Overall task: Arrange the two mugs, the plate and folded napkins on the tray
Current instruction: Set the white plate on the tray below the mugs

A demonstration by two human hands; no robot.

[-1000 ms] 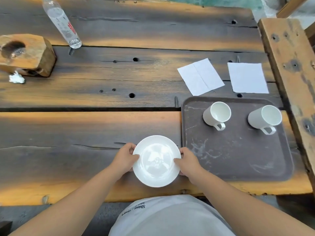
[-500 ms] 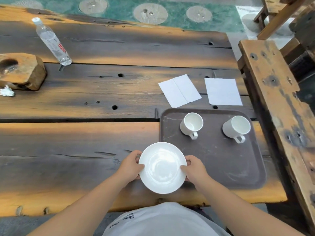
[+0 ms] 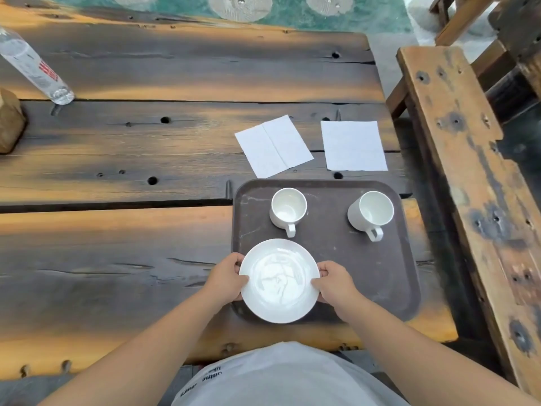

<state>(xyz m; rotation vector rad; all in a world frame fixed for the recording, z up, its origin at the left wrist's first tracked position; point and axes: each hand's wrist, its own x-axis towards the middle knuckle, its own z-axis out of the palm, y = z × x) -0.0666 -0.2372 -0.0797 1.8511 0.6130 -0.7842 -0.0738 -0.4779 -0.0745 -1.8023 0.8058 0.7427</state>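
A white round plate (image 3: 279, 280) is over the near left part of the dark brown tray (image 3: 380, 273). My left hand (image 3: 227, 276) grips its left rim and my right hand (image 3: 332, 281) grips its right rim. I cannot tell whether the plate rests on the tray or hovers just above it. Two white mugs stand upright at the tray's far side, one on the left (image 3: 288, 210) and one on the right (image 3: 370, 213), handles toward me. Two white napkins lie flat on the table beyond the tray, the left one (image 3: 273, 145) angled, the right one (image 3: 353, 145) straight.
The tray sits near the front right corner of a dark wooden plank table (image 3: 117, 159). A clear plastic bottle (image 3: 35, 67) lies at the far left, with a wooden block (image 3: 8, 121) near it. A worn wooden bench (image 3: 474, 177) runs along the right side.
Both hands have carried the plate to the right, from the bare table beside the tray to above the tray's near left part. The mugs and napkins have stayed put.
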